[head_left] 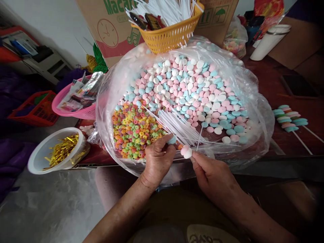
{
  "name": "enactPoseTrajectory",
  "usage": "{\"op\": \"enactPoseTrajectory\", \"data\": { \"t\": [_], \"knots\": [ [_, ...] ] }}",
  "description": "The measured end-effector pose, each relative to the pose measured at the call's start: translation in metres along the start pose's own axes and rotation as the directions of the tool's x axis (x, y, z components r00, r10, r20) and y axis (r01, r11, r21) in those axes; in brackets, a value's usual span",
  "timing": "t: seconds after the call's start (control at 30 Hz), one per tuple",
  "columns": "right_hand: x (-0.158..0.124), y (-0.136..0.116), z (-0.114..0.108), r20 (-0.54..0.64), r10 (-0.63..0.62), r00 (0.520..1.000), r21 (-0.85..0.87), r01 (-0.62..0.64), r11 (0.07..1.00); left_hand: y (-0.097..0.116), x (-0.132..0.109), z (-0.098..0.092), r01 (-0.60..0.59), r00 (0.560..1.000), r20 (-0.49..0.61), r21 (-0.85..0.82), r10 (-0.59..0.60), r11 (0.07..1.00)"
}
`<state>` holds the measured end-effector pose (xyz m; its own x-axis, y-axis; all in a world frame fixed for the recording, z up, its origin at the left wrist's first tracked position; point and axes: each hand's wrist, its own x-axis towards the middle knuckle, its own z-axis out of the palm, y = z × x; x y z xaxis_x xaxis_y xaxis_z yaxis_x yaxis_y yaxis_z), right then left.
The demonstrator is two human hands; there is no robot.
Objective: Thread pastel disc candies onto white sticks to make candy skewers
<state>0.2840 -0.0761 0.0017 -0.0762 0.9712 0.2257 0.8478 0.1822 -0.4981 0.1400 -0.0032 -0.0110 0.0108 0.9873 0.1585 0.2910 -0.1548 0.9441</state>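
Note:
A big clear plastic bag (pixel 121 84) lies open in front of me, full of pink, white and blue round candies (pixel 192 91) and a patch of small multicoloured ring candies (pixel 131 130). A bundle of thin white sticks (pixel 179 126) lies across them. My left hand (pixel 158 160) is closed, pinching a blue candy (pixel 172 139) at the bag's near edge. My right hand (pixel 211 175) is closed on a thin stick carrying a pink and a white candy (pixel 186 152). The two hands are close together, the candies nearly touching.
A yellow basket (pixel 169 33) of white sticks stands behind the bag, before cardboard boxes. A white bowl (pixel 37 157) of gold twist ties sits at left, a pink basket (pixel 73 111) beyond it. Finished candy sticks (pixel 290 118) lie on the dark table at right.

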Motion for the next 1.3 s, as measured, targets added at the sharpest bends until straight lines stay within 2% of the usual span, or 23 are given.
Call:
{"op": "enactPoseTrajectory", "data": {
  "t": [0.1, 0.17, 0.2, 0.27, 0.37, 0.47, 0.57, 0.63, 0.7, 0.77, 0.83, 0.87, 0.97, 1.0, 1.03, 1.1, 1.17, 1.2, 1.27, 1.3],
  "knots": [
    [-0.002, 0.0, 0.009, 0.011, 0.016, 1.0, -0.062, -0.016, 0.998, 0.002, -0.006, 0.009, 0.129, 0.992, 0.018, -0.13, -0.127, 0.983],
    [-0.002, 0.002, 0.015, 0.019, 0.055, 0.998, -0.111, -0.052, 0.992, 0.001, -0.01, 0.014, 0.148, 0.988, 0.06, -0.153, -0.14, 0.977],
    [-0.002, 0.004, 0.018, 0.019, 0.078, 0.997, -0.135, -0.074, 0.988, -0.001, -0.012, 0.015, 0.116, 0.991, 0.078, -0.126, -0.107, 0.985],
    [0.0, 0.009, 0.022, 0.021, 0.119, 0.993, -0.146, -0.115, 0.983, -0.006, -0.014, 0.016, -0.021, 0.992, 0.12, -0.031, 0.024, 0.999],
    [0.002, 0.02, 0.021, 0.074, 0.144, 0.987, 0.049, -0.148, 0.988, -0.014, -0.013, 0.012, -0.221, 0.96, 0.198, 0.096, 0.199, 0.97],
    [-0.002, 0.029, 0.017, 0.159, 0.14, 0.977, 0.273, -0.18, 0.945, -0.02, -0.011, 0.012, -0.234, 0.955, 0.219, 0.149, 0.198, 0.961],
    [-0.006, 0.03, 0.02, 0.166, 0.184, 0.969, 0.283, -0.226, 0.932, -0.02, -0.013, 0.016, -0.275, 0.949, 0.198, 0.128, 0.247, 0.953],
    [-0.008, 0.029, 0.027, 0.123, 0.232, 0.965, 0.308, -0.259, 0.915, -0.016, -0.015, 0.015, -0.349, 0.912, 0.266, 0.095, 0.314, 0.932],
    [-0.007, 0.031, 0.032, 0.094, 0.262, 0.961, 0.367, -0.278, 0.888, -0.009, -0.011, 0.004, -0.361, 0.883, 0.357, 0.105, 0.304, 0.927],
    [-0.006, 0.036, 0.031, 0.089, 0.279, 0.956, 0.4, -0.291, 0.869, -0.003, -0.001, -0.012, -0.299, 0.916, 0.342, 0.232, 0.21, 0.926],
    [-0.005, 0.041, 0.025, 0.115, 0.281, 0.953, 0.404, -0.303, 0.863, 0.0, 0.015, -0.026, -0.184, 0.972, 0.216, 0.469, 0.09, 0.864],
    [-0.004, 0.042, 0.022, 0.129, 0.262, 0.956, 0.401, -0.292, 0.868, 0.0, 0.024, -0.031, -0.147, 0.982, 0.182, 0.591, 0.046, 0.793],
    [-0.001, 0.037, 0.016, 0.155, 0.165, 0.974, 0.389, -0.214, 0.896, -0.006, 0.048, -0.035, -0.161, 0.976, 0.215, 0.827, -0.038, 0.539],
    [0.0, 0.033, 0.015, 0.152, 0.147, 0.977, 0.391, -0.196, 0.899, -0.008, 0.053, -0.036, -0.181, 0.971, 0.235, 0.848, -0.047, 0.497],
    [0.0, 0.03, 0.015, 0.147, 0.146, 0.978, 0.397, -0.194, 0.897, -0.011, 0.057, -0.037, -0.197, 0.968, 0.249, 0.845, -0.04, 0.497],
    [0.001, 0.024, 0.015, 0.14, 0.168, 0.976, 0.415, -0.212, 0.885, -0.016, 0.059, -0.042, -0.212, 0.968, 0.252, 0.774, 0.017, 0.597],
    [0.001, 0.02, 0.015, 0.143, 0.155, 0.978, 0.418, -0.202, 0.886, -0.018, 0.056, -0.049, -0.194, 0.975, 0.208, 0.6, 0.082, 0.776],
    [0.001, 0.019, 0.015, 0.146, 0.13, 0.981, 0.409, -0.179, 0.895, -0.018, 0.052, -0.052, -0.145, 0.983, 0.172, 0.47, 0.071, 0.871],
    [0.003, 0.016, 0.016, 0.138, 0.075, 0.988, 0.369, -0.122, 0.921, -0.015, 0.044, -0.054, 0.031, 0.989, 0.139, 0.147, -0.052, 0.989],
    [0.004, 0.014, 0.016, 0.124, 0.059, 0.99, 0.337, -0.098, 0.936, -0.013, 0.039, -0.053, 0.136, 0.979, 0.154, -0.016, -0.132, 0.991]
  ]
}}
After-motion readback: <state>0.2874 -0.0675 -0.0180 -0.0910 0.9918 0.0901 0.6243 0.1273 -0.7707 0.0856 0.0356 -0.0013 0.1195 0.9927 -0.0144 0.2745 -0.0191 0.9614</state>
